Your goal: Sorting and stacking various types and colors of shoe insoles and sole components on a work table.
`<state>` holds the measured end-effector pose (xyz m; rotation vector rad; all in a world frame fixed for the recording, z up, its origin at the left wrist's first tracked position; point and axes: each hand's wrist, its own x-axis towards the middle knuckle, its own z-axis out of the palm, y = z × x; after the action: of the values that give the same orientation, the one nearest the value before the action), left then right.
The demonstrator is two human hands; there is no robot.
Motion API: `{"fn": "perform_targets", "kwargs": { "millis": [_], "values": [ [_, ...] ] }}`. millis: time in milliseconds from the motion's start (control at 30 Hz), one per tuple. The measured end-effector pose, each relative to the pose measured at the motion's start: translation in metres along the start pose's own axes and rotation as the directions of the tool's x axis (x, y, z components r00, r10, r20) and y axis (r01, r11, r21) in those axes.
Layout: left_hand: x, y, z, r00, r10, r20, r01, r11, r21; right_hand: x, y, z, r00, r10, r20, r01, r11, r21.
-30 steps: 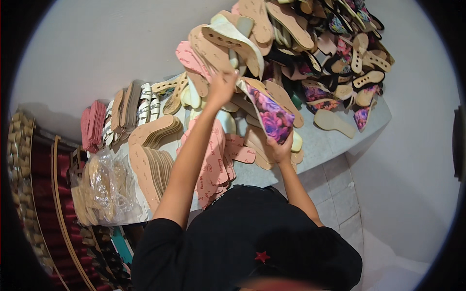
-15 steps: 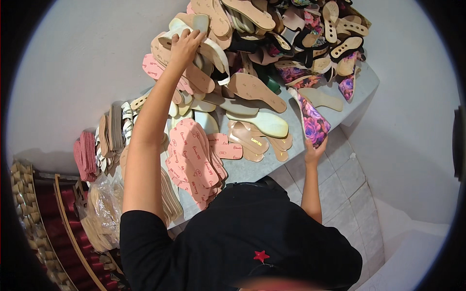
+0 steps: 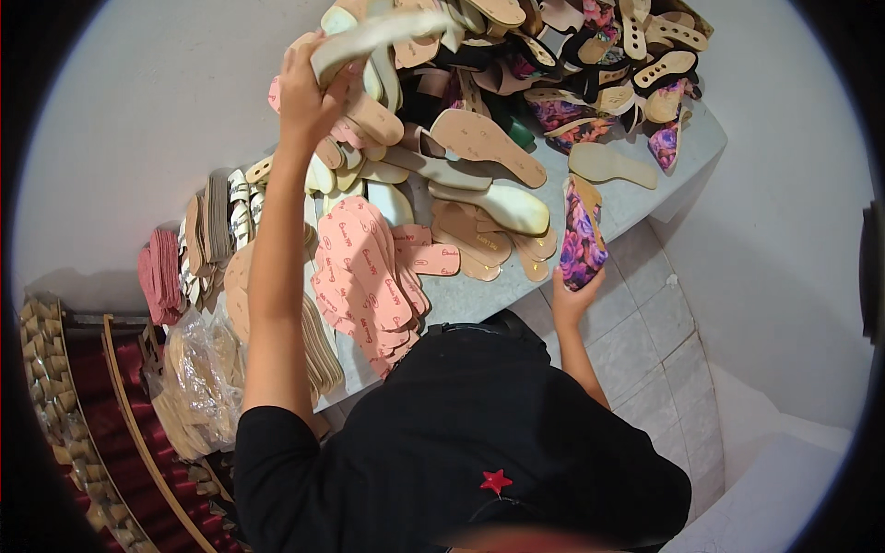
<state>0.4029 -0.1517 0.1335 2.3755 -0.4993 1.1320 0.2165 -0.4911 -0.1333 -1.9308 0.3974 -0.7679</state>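
My left hand [image 3: 309,101] is closed around the end of a cream-white insole [image 3: 373,37], lifted over the far-left part of the pile and a little smeared by motion. In my right hand [image 3: 577,295], at the table's front edge, is a wedge sole [image 3: 584,240] wrapped in purple and pink floral material. Its narrow tip points away from me, and my fingers are wrapped around its thick near end. Just beyond it lies a flat beige insole [image 3: 613,166]. A tan insole [image 3: 489,147] and a pale cream one [image 3: 493,207] rest between my hands.
Pink printed insole sheets [image 3: 364,267] are stacked at the near left of the grey table [image 3: 498,304]. Clear-wrapped tan insoles [image 3: 475,235] lie beside them. Floral and black wedges [image 3: 572,120] heap up at the far right. A plastic bag [image 3: 207,369] and racks [image 3: 88,415] stand left.
My left hand has raised the cream-white insole off the pile, turning it and shifting left. My right hand has drawn the floral wedge slightly left and nearer, tilting it more upright.
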Motion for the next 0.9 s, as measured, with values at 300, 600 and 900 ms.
{"fn": "perform_targets", "kwargs": {
  "millis": [300, 600, 900],
  "values": [
    [-0.131, 0.090, 0.056, 0.735, -0.315, 0.600, 0.630, 0.646, -0.432, -0.009, -0.010, 0.044, 0.856, 0.408, 0.317, -0.441, 0.897, 0.034],
    [-0.206, 0.092, 0.123, 0.369, -0.149, 0.917, 0.749, 0.633, -0.198, -0.010, -0.018, 0.046, 0.761, 0.409, 0.504, -0.466, 0.884, -0.015],
    [-0.223, 0.062, 0.156, 0.395, -0.260, 0.881, 0.659, 0.748, -0.075, 0.028, -0.027, 0.021, 0.608, 0.435, 0.664, -0.171, 0.888, -0.426]
  ]
}}
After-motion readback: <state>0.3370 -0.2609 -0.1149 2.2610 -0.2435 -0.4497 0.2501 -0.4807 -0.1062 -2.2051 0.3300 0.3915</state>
